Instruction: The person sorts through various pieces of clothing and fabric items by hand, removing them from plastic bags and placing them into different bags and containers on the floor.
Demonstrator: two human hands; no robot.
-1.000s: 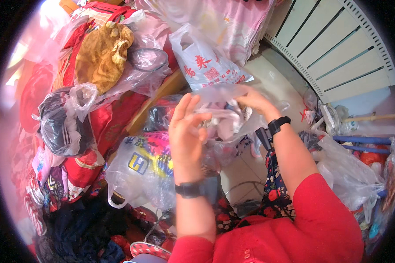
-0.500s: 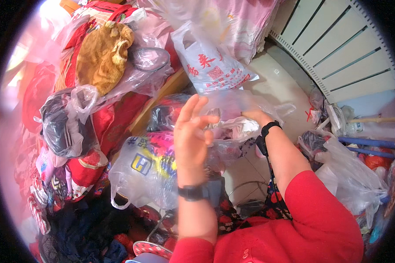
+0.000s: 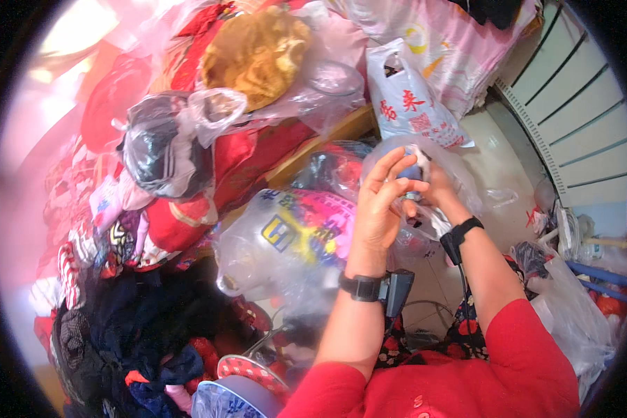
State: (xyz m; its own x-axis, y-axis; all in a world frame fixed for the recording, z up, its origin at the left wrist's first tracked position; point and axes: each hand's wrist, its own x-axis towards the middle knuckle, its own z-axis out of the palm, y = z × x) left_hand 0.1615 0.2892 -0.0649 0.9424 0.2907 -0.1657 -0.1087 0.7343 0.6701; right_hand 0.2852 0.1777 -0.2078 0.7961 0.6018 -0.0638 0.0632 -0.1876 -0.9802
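My right hand point(image 3: 439, 187) is closed around a small bundle of white, grey and dark cloth point(image 3: 416, 159), partly covered by the fingers. A clear plastic bag point(image 3: 460, 164) spreads around and behind this hand, with pale cloth low by the wrist. Close beside it, my left hand point(image 3: 386, 198) is raised with bent fingers apart, and nothing shows in its grasp; whether it touches the bag cannot be told. Below and left of the hands sits a full plastic bag point(image 3: 285, 237) with pink, yellow and blue print.
A white bag with red print point(image 3: 418, 104) stands beyond the hands. On the left lie a brown furry cloth point(image 3: 258, 56), a bagged dark bundle point(image 3: 164, 150) and dark clothes point(image 3: 132, 327). A slatted white panel point(image 3: 585, 90) and a clear bag point(image 3: 571, 306) are at the right.
My right hand has come up out of the clear bag's contents with the cloth bundle. My left hand has moved right, close to it. The view has shifted, so the surroundings sit farther right.
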